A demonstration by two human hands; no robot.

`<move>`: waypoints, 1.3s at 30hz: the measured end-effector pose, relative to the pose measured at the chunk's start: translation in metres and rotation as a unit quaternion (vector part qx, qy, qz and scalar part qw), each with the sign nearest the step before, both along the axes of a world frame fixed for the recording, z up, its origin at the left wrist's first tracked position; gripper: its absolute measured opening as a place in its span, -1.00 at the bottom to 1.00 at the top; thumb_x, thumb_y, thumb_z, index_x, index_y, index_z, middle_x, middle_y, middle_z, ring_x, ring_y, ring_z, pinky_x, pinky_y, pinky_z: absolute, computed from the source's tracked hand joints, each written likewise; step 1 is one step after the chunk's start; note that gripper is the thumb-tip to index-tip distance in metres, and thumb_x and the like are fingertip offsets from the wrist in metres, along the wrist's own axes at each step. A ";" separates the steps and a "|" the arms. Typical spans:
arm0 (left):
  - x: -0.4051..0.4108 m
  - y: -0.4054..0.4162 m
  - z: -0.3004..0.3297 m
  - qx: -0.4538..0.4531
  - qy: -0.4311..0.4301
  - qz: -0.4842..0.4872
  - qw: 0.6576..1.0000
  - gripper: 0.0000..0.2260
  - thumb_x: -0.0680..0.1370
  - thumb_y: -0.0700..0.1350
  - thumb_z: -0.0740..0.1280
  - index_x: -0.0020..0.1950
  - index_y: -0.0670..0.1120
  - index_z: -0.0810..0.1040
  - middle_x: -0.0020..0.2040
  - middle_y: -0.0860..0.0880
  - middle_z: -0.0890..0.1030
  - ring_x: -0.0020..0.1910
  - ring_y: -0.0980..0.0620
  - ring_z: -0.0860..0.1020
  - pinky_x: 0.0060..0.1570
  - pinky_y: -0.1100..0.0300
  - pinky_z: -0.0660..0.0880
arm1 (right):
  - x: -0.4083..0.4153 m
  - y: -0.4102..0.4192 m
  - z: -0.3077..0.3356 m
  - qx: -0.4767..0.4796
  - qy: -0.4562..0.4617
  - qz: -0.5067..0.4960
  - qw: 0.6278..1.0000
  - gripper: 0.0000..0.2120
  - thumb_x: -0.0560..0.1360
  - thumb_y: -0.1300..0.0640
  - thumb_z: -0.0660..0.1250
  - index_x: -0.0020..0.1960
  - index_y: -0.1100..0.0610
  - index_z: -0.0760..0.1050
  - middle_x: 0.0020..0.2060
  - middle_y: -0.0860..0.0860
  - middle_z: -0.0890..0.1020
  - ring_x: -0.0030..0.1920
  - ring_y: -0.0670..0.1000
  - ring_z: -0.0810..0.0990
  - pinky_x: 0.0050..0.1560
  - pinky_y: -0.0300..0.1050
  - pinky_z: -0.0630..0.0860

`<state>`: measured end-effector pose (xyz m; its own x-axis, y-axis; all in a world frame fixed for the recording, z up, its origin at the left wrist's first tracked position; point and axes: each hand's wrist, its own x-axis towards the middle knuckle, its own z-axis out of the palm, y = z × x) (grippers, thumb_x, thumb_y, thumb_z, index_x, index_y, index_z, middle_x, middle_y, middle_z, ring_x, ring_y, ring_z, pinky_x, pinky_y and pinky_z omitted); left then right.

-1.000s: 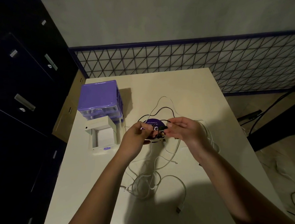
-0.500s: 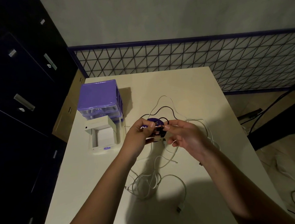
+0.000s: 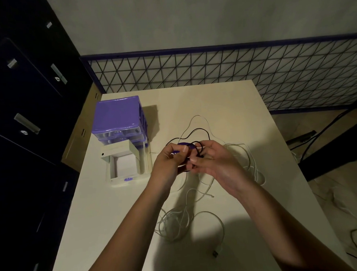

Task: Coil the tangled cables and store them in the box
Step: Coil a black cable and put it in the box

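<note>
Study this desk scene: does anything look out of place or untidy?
Yes: white cables sprawl tangled across the table, and a black cable loops loosely from both hands. The open box holds no cable.

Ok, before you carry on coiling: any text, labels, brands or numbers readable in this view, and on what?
Purple disc held between the left hand and right hand: white lettering, mostly covered by fingers and black cable; unreadable.
White box: purple mark on its front edge, too small to read.
Purple drawer unit: no text visible.
Dark cabinet label plates: blurred, unreadable.
</note>
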<state>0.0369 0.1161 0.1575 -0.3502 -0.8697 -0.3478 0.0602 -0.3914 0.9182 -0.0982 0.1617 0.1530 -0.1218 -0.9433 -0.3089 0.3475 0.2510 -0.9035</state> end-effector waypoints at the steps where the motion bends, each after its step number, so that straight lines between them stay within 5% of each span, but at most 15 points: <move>1: -0.001 0.000 0.000 0.001 0.008 0.008 1.000 -0.91 0.61 -0.21 0.25 -0.08 -0.17 0.49 -0.04 -0.18 0.67 -0.27 0.04 0.63 -0.24 0.25 0.58 | 0.001 0.000 0.000 0.000 0.020 -0.016 1.000 -0.60 0.40 0.41 0.43 0.17 0.20 0.44 -0.07 0.13 0.62 -0.18 0.12 0.66 -0.09 0.05 0.64; 6: -0.001 -0.003 -0.002 -0.010 0.022 0.054 0.998 -0.90 0.61 -0.20 0.25 -0.01 -0.23 0.49 -0.03 -0.23 0.63 -0.18 -0.11 0.58 -0.20 0.24 0.59 | 0.006 0.002 0.000 0.025 0.125 -0.050 0.991 -0.49 0.32 0.41 0.50 0.15 0.14 0.39 -0.04 0.01 0.52 -0.22 -0.03 0.60 -0.31 -0.28 0.53; 10: 0.000 -0.008 -0.004 -0.017 0.021 0.075 0.997 -0.92 0.61 -0.22 0.25 -0.01 -0.22 0.49 -0.13 -0.14 0.63 -0.23 -0.08 0.54 -0.23 0.25 0.58 | 0.004 0.004 -0.005 0.055 0.191 -0.046 0.979 -0.63 0.35 0.41 0.48 0.08 0.20 0.46 -0.11 0.02 0.54 -0.30 -0.07 0.53 -0.36 -0.42 0.46; 16: 0.000 -0.004 -0.001 0.007 0.026 0.037 0.999 -0.87 0.63 -0.20 0.22 0.03 -0.19 0.55 -0.14 -0.05 0.65 -0.18 0.02 0.62 -0.07 0.21 0.61 | 0.000 0.003 -0.004 0.010 0.231 -0.029 0.972 -0.76 0.43 0.42 0.36 -0.12 0.12 0.66 -0.45 -0.17 0.61 -0.42 -0.26 0.52 -0.32 -0.47 0.40; 20: 0.002 -0.007 0.004 0.035 -0.023 -0.002 0.999 -0.80 0.61 -0.19 0.24 0.20 -0.13 0.56 -0.10 -0.10 0.64 -0.17 0.10 0.64 0.11 0.10 0.57 | -0.003 0.002 -0.010 -0.009 0.298 -0.084 0.951 -0.79 0.41 0.37 0.42 0.00 0.18 0.67 -0.29 -0.03 0.55 -0.38 -0.33 0.51 -0.31 -0.52 0.37; 25: 0.002 -0.002 0.006 0.023 -0.056 -0.037 0.998 -0.81 0.59 -0.02 0.30 -0.04 -0.09 0.65 -0.21 -0.10 0.59 -0.22 0.13 0.64 0.03 0.17 0.61 | -0.004 -0.001 -0.018 -0.034 0.352 -0.086 0.932 -0.81 0.43 0.25 0.44 0.02 0.09 0.69 -0.29 -0.08 0.50 -0.30 -0.16 0.51 -0.16 -0.19 0.49; 29: 0.004 -0.002 0.005 0.018 -0.047 -0.026 0.998 -0.84 0.58 -0.07 0.32 -0.10 -0.12 0.63 -0.23 -0.13 0.55 -0.26 0.08 0.62 -0.10 0.24 0.62 | -0.002 0.000 -0.019 -0.074 0.384 -0.084 0.916 -0.80 0.45 0.29 0.41 0.03 0.09 0.68 -0.21 -0.07 0.52 -0.21 -0.19 0.50 -0.17 -0.43 0.39; 35: 0.010 -0.001 0.004 0.020 -0.047 -0.043 0.998 -0.82 0.59 -0.09 0.31 0.05 -0.16 0.63 -0.06 -0.16 0.68 -0.15 0.01 0.65 0.00 0.14 0.62 | 0.000 -0.002 -0.013 -0.067 0.333 -0.100 0.935 -0.79 0.46 0.33 0.38 0.01 0.10 0.68 -0.08 0.01 0.63 -0.07 -0.12 0.61 -0.06 -0.33 0.50; 39: 0.011 -0.001 0.004 0.017 -0.040 -0.029 0.999 -0.80 0.60 -0.13 0.29 0.08 -0.24 0.60 -0.03 -0.23 0.65 -0.16 0.02 0.67 -0.09 0.17 0.62 | 0.002 -0.001 -0.004 -0.005 0.154 -0.072 0.985 -0.76 0.42 0.31 0.42 0.08 0.16 0.66 -0.01 0.04 0.68 -0.01 -0.08 0.66 -0.05 -0.38 0.53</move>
